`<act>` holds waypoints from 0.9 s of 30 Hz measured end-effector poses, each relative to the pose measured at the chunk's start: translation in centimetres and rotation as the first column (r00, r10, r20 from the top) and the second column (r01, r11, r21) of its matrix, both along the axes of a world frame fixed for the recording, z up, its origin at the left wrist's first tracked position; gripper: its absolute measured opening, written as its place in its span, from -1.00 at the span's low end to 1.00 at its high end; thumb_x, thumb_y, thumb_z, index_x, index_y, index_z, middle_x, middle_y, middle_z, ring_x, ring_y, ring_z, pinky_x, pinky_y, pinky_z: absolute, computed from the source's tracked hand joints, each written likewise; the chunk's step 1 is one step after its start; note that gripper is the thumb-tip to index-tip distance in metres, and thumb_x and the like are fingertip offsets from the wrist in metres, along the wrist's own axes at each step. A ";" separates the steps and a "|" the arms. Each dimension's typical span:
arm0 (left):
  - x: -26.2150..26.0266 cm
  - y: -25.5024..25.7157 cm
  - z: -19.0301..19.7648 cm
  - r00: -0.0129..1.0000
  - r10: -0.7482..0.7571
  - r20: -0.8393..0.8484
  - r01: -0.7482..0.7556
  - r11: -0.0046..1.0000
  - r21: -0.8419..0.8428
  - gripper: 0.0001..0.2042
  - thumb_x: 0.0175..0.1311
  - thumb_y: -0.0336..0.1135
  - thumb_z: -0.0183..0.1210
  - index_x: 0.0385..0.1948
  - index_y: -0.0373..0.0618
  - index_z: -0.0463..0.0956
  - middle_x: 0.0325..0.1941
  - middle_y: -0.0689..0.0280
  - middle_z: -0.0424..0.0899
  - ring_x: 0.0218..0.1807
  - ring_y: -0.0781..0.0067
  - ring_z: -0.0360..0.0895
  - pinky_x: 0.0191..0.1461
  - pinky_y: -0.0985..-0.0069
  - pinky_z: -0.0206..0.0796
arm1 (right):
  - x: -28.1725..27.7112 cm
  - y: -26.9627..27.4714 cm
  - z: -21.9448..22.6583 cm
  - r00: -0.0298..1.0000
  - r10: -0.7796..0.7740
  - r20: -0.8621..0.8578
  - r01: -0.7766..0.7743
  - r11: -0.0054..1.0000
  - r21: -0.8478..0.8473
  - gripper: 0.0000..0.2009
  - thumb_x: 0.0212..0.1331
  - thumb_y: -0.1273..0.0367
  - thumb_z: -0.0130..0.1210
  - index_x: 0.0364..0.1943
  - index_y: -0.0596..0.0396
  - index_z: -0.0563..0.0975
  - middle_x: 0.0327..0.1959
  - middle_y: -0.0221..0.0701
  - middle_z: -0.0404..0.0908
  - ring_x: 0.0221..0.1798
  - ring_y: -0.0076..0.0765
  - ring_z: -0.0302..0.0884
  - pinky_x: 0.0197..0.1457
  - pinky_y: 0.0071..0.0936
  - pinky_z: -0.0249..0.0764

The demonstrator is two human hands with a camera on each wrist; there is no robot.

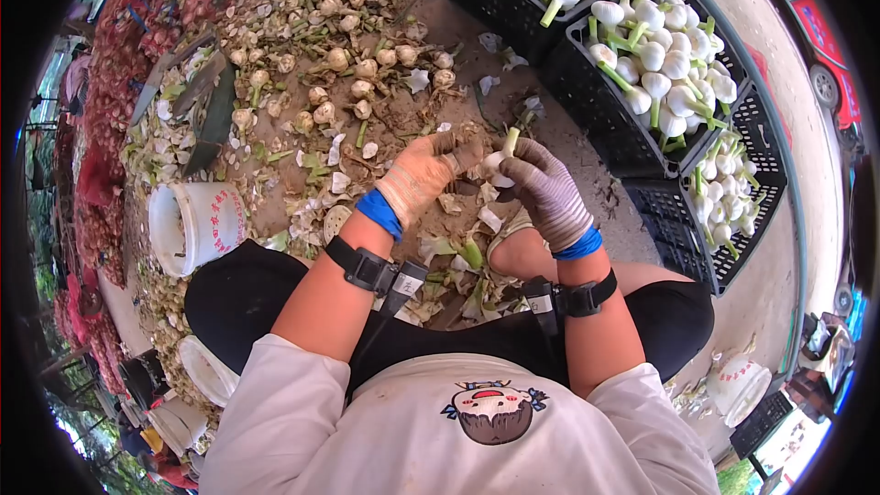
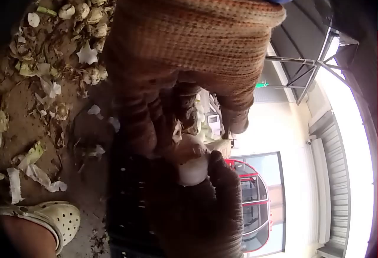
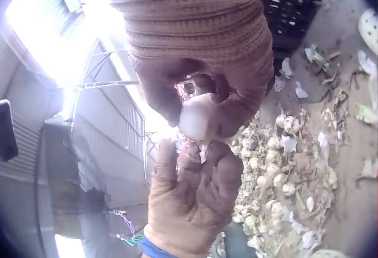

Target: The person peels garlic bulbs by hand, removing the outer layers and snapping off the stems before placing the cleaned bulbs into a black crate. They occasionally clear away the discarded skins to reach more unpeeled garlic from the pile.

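In the head view my right hand (image 1: 547, 191), in a knitted glove, grips a white garlic bulb (image 1: 497, 166) whose cut green stem stands up between thumb and fingers. The bulb's smooth pale side (image 3: 197, 118) shows in the right wrist view. My left hand (image 1: 422, 174), in a stained orange-brown glove, is right beside the bulb with fingers curled, pinching a scrap of garlic skin (image 3: 204, 153) at its underside. Both hands are over the peel-strewn ground between the knees. Part of the bulb is hidden by the fingers in each view.
Black crates of cleaned garlic (image 1: 653, 60) stand at front right. Uncleaned bulbs (image 1: 339, 60) and peel cover the ground ahead. A white bucket (image 1: 195, 225) is by the left knee, red net sacks (image 1: 137, 64) beyond. One clog (image 2: 61, 219) shows below the hands.
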State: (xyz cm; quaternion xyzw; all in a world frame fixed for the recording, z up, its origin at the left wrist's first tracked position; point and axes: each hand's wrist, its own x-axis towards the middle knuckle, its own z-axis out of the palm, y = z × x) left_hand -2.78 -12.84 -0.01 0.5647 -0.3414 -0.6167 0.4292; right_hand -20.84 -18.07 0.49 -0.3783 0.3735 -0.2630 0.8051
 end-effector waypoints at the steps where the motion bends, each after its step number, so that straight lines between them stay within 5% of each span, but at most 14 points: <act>1: -0.1 -0.1 0.6 1.000 -0.001 0.001 0.001 1.000 0.000 -0.70 0.04 -0.36 0.21 -0.16 -0.23 0.46 -0.15 0.24 0.50 -0.14 0.39 0.52 -0.17 0.45 0.44 | 0.0 0.0 0.3 1.000 -0.001 0.001 0.001 1.000 0.000 -0.64 0.05 0.34 0.14 -0.08 0.25 0.44 -0.28 -0.41 0.54 -0.29 -0.57 0.48 -0.26 -0.61 0.45; 3: -0.4 -0.2 2.1 0.996 0.033 -0.089 -0.014 0.977 0.211 -0.65 0.01 -0.35 0.23 -0.13 -0.24 0.44 -0.15 0.22 0.50 -0.14 0.40 0.52 -0.18 0.43 0.44 | 0.0 0.1 1.0 0.982 0.108 -0.153 -0.137 0.971 -0.195 -0.64 0.06 0.32 0.14 -0.08 0.24 0.45 -0.30 -0.43 0.55 -0.30 -0.58 0.46 -0.24 -0.61 0.43; 9: 0.1 0.2 3.0 0.995 -0.103 -0.004 0.102 0.985 0.141 -0.59 0.04 -0.31 0.23 -0.07 -0.28 0.41 -0.15 0.20 0.51 -0.12 0.36 0.50 -0.13 0.44 0.41 | -0.5 -0.1 0.9 0.990 0.108 -0.091 -0.117 0.988 -0.104 -0.65 0.03 0.34 0.16 -0.09 0.20 0.46 -0.36 -0.46 0.53 -0.32 -0.58 0.44 -0.22 -0.61 0.41; 13: -0.9 -0.1 2.6 0.997 0.037 -0.064 -0.026 0.988 0.155 -0.62 0.09 -0.31 0.21 -0.06 -0.28 0.42 -0.14 0.21 0.51 -0.13 0.36 0.50 -0.12 0.47 0.40 | -0.3 -0.1 1.2 0.985 0.050 -0.166 -0.084 0.976 -0.200 -0.65 0.02 0.33 0.16 -0.10 0.19 0.46 -0.34 -0.44 0.52 -0.30 -0.57 0.43 -0.19 -0.60 0.41; 19: -0.7 0.0 0.9 0.995 0.020 -0.102 -0.010 0.995 0.101 -0.65 0.13 -0.34 0.16 -0.07 -0.31 0.40 -0.16 0.24 0.52 -0.16 0.40 0.49 -0.12 0.46 0.40 | -0.3 0.0 -0.3 0.966 -0.027 0.256 0.008 0.997 0.077 -0.68 0.10 0.36 0.07 -0.07 0.23 0.43 -0.19 -0.35 0.51 -0.16 -0.46 0.47 -0.12 -0.52 0.44; 22: -1.4 -0.2 1.4 0.995 0.097 -0.025 -0.095 0.994 0.058 -0.68 0.13 -0.37 0.13 -0.09 -0.30 0.41 -0.22 0.26 0.53 -0.15 0.41 0.49 -0.12 0.46 0.41 | 0.5 0.1 -0.6 0.985 -0.111 0.136 0.112 0.994 0.000 -0.71 0.18 0.36 -0.03 -0.07 0.24 0.41 -0.14 -0.28 0.50 -0.11 -0.37 0.48 -0.07 -0.44 0.46; 25: -0.8 -0.8 0.1 0.984 0.127 0.129 -0.137 0.988 0.069 -0.72 0.11 -0.37 0.12 -0.14 -0.26 0.45 -0.23 0.22 0.55 -0.17 0.41 0.51 -0.11 0.52 0.40 | 0.8 -0.3 -1.4 0.936 -0.240 0.258 0.206 0.967 0.152 -0.73 0.24 0.33 -0.10 -0.07 0.23 0.42 -0.12 -0.24 0.49 -0.09 -0.31 0.47 -0.03 -0.39 0.45; 27: 0.0 -0.9 -1.0 0.877 -0.048 0.478 0.002 0.995 0.095 -0.73 0.11 -0.34 0.09 -0.15 -0.21 0.49 -0.20 0.17 0.59 -0.18 0.37 0.55 -0.08 0.53 0.39 | 0.7 -0.7 -1.8 0.847 -0.366 0.386 0.233 0.908 0.349 -0.71 0.26 0.32 -0.13 -0.04 0.21 0.39 -0.03 -0.15 0.46 0.06 -0.11 0.40 0.16 -0.15 0.37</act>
